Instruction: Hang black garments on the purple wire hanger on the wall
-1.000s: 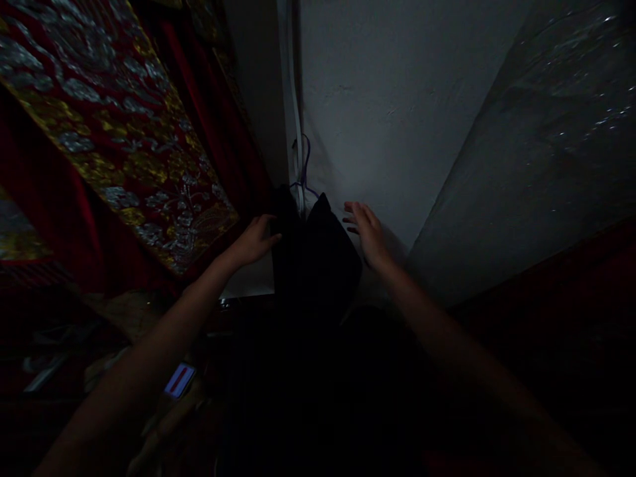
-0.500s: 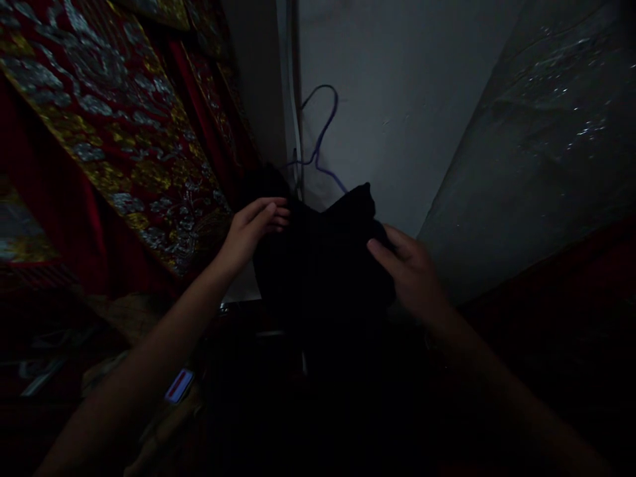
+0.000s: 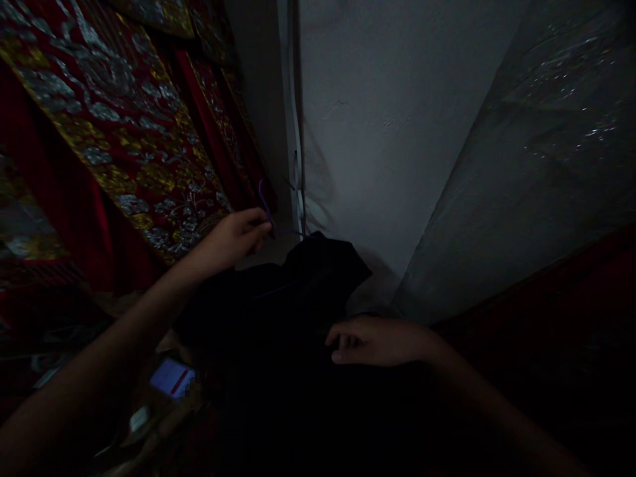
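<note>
Before a dim grey plaster wall [image 3: 387, 132], our left hand [image 3: 238, 235] pinches a thin purple wire-like hanger [image 3: 263, 197]; one arm apparently already reaches the black cloth garment [image 3: 320, 268] below, the other side unclear. Our right hand [image 3: 370, 341] curls over the cloth, grip uncertain.

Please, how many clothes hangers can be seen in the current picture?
1. The purple hanger is in the left hand, its hook showing above the fingers, one thin arm running toward the black garment. Others may be hidden by cloth or darkness.
</note>
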{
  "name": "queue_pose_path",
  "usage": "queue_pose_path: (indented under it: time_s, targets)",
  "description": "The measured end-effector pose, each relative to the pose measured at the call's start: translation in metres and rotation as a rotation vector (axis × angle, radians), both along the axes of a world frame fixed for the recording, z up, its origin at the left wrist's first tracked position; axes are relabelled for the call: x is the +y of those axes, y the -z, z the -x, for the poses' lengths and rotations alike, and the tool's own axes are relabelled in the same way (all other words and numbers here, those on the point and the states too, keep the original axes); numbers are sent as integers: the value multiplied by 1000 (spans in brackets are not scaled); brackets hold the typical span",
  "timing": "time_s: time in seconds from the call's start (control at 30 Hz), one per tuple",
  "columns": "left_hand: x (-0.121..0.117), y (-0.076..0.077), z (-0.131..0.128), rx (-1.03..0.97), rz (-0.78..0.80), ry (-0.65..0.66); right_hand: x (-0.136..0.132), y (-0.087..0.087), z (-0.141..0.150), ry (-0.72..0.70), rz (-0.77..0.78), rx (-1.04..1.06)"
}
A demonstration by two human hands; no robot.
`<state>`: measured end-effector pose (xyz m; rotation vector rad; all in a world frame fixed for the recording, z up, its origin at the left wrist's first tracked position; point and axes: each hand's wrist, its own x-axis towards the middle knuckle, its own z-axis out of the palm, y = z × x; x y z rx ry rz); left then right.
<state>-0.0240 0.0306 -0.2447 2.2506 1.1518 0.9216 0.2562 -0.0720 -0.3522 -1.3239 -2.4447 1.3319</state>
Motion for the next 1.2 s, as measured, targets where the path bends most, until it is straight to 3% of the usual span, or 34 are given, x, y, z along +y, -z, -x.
queue_pose_path:
  time_s: [0.13, 0.23, 0.33, 0.47, 0.57, 0.7, 0.83, 1.0, 1.1, 1.2]
  targets:
    - [68, -41, -25, -144, -63, -166, 1, 7, 15, -79, 47, -56]
    - [101, -57, -49, -189, 62, -231, 6, 10, 24, -83, 20, -62]
    - [105, -57, -62, -209, 176, -178, 27, 22, 29, -15, -9, 55]
    - [93, -43, -59, -239, 197, -99, 73, 46, 49, 366, 38, 221]
    - [94, -38, -55, -249, 163, -112, 102, 53, 76, 580, -54, 224]
    - [110, -47, -65, -305, 74, -141, 126, 52, 99, 735, -205, 173]
    - [115, -55, -77, -295, 60, -68, 138, 56, 91, 807, -237, 159]
    - [115, -35, -76, -145, 64, 103, 115, 81, 74, 786, -88, 274]
    - [108, -11, -69, -115, -164, 70, 86, 96, 79, 747, 20, 353]
    - [76, 27, -60, -146, -498, -30, 60, 109, 90, 825, 61, 492]
